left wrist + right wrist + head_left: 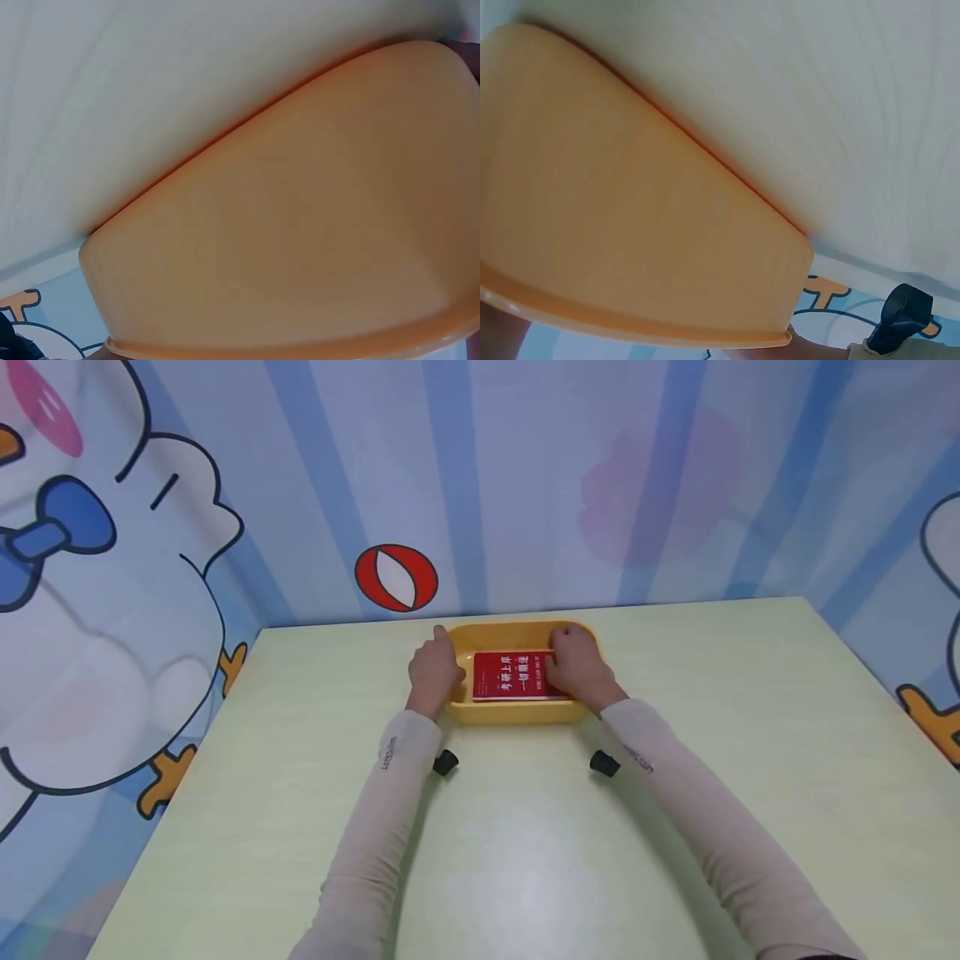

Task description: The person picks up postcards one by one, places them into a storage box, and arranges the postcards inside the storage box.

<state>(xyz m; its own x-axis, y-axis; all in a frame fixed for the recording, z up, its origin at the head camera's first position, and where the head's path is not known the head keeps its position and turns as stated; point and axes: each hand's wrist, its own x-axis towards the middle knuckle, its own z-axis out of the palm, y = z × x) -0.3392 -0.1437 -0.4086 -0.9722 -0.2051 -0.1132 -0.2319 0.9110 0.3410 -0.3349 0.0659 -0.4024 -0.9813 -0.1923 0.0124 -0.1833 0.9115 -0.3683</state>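
A yellow plastic basin (517, 713) sits near the back edge of the table, and a red book (491, 677) with white lettering lies flat inside it. My left hand (435, 670) grips the basin's left end, fingers over the rim. At the opposite end my right hand (581, 664) holds the rim, its fingers reaching inside by the book's right side. In the left wrist view the outer wall of the basin (277, 217) fills much of the picture. The right wrist view likewise shows the basin's wall (630, 195) close to the tabletop.
The pale green table (510, 860) meets a cartoon-printed wall (525, 485) behind the basin. A small black wrist device (446, 763) sticks out beside the left sleeve, another black device (604, 764) beside the right.
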